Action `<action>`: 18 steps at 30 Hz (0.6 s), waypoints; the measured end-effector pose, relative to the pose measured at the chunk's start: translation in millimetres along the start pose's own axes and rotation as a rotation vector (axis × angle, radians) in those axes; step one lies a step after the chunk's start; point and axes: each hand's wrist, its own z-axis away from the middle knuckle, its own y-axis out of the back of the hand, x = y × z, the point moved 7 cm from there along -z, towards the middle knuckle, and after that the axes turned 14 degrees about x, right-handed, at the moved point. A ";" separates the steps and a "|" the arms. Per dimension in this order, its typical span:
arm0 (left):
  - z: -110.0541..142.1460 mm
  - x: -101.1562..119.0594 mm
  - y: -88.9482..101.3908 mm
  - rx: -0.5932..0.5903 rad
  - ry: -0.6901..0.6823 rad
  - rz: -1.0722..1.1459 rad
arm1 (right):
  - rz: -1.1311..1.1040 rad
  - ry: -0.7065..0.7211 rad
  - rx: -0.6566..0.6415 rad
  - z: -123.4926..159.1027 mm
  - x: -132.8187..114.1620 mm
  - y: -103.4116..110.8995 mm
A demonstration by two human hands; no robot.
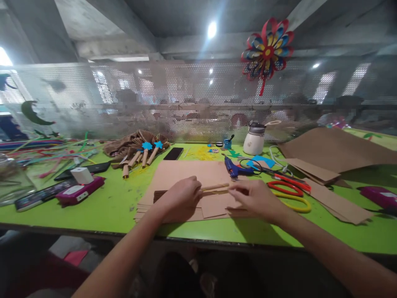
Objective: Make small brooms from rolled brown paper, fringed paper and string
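Note:
My left hand (185, 193) is closed on the left end of a thin brown paper roll (215, 187). At its right end, my right hand (254, 194) pinches with thumb and fingertips. A yellow strand (219, 192) runs along the roll between both hands. Underneath lies a stack of brown paper sheets (186, 169), with pleated brown paper (159, 196) partly hidden behind my left forearm. A blue hot glue gun (233, 167) rests just beyond my right hand. Red-handled scissors (285, 188) and yellow-handled scissors (297, 203) lie to its right.
Finished paper fans with blue stars (147, 145) lie at the back left, beside a black phone (173, 153). A white jug (254, 140) stands at the back. Purple boxes (81, 190) and cables are on the left; large brown paper (338, 147) covers the right.

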 end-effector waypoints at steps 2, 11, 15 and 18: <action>-0.1 3.2 3.4 0.018 0.017 0.011 | 0.120 0.221 0.096 -14.7 -10.6 -1.0; -6.4 0.5 3.7 0.005 0.031 -0.028 | 0.398 0.297 -0.169 -37.7 -9.9 -56.7; -5.7 3.8 5.0 -0.046 -0.001 -0.006 | 0.299 0.258 -0.308 -35.9 -1.2 -43.4; -3.6 8.1 4.9 -0.074 0.006 0.003 | 0.102 0.207 -0.426 -31.0 6.6 -35.8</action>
